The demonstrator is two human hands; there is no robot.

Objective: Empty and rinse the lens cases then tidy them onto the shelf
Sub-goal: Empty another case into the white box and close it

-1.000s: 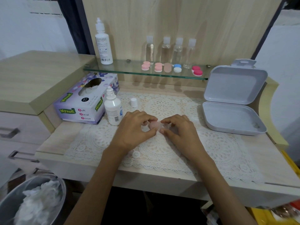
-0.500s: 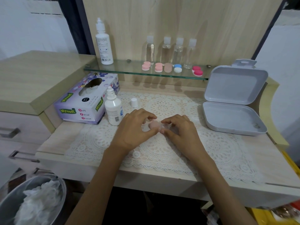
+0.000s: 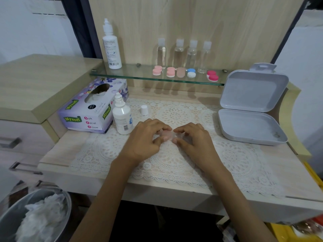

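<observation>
Case (image 3: 167, 135) pinched from both sides by curled fingertips of my left hand (image 3: 145, 142) and right hand (image 3: 194, 143), over mat (image 3: 236, 154), bottle (image 3: 122, 117) near left hand

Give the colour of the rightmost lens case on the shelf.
Rightmost lens case: deep pink caps, white base; head view.

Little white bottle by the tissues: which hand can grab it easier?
Probably the left hand: the little white bottle stands right beside it, the right hand farther off. Both pinch the pink lens case.
</observation>
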